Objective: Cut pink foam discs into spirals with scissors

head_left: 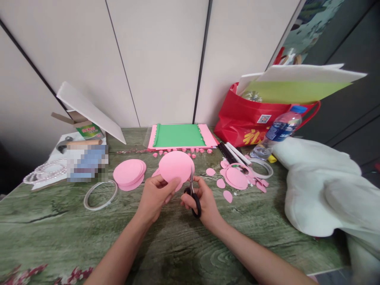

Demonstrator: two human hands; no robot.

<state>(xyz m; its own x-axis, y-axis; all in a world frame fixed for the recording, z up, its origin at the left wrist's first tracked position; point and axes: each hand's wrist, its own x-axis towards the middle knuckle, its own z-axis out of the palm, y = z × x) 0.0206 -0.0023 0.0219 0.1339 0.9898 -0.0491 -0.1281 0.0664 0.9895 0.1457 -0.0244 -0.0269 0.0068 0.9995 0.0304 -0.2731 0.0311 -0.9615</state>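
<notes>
Holding disc [175, 165] up to scissors [191, 187].
Pinching low with left hand [156, 194], seemingly to leave rim [178, 153] clear for blades [191, 172]; grasping handles [197, 208] in right hand [205, 200].

The scissors [192, 192] are right of the held disc [176, 165], sheets [178, 136] behind both. On the surface [74, 237], a disc stack [128, 173] lies left, petals [228, 196] right, a bottle [279, 132] before the bag [233, 122].

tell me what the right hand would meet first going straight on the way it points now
The right hand points up-left in the picture, probably into the left hand, which holds the pink paper circle; depth is unclear, so the circle's edge could come first.
</notes>
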